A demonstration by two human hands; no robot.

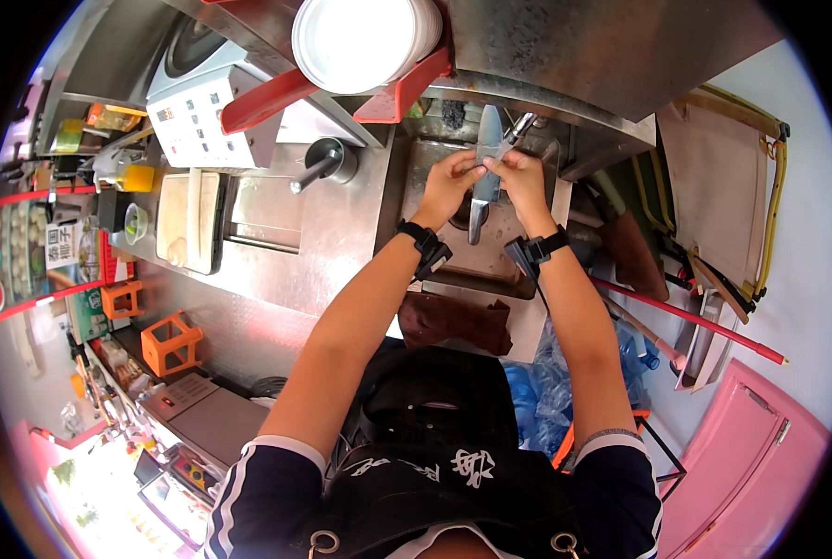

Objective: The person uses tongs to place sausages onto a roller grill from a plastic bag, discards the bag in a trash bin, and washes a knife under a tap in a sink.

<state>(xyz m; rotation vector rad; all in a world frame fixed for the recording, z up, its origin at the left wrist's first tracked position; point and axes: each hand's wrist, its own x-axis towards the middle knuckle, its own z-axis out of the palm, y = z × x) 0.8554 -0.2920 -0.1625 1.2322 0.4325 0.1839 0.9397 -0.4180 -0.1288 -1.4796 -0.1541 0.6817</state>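
A kitchen knife (pixel 488 129) is held over the steel sink (pixel 507 262), blade tip away from me and handle toward me. My left hand (pixel 451 183) has its fingers at the left edge of the blade. On the other side, my right hand (pixel 524 183) pinches the blade with thumb and fingers. The fingertips of both hands almost meet at mid-blade and hide part of it. Just past my right hand shows a metal faucet (pixel 523 126). Below the knife handle, the dark drain (pixel 460 218) is partly covered from view.
A brown cloth (pixel 451 323) hangs at the sink's front edge. Left on the steel counter stand a metal cup (pixel 342 164) with a handled tool and a cutting board (pixel 171 209) bearing a rolling pin (pixel 194 216). White bowls (pixel 360 42) overhang on a red rack (pixel 405 87). A red pole (pixel 695 321) slants at right.
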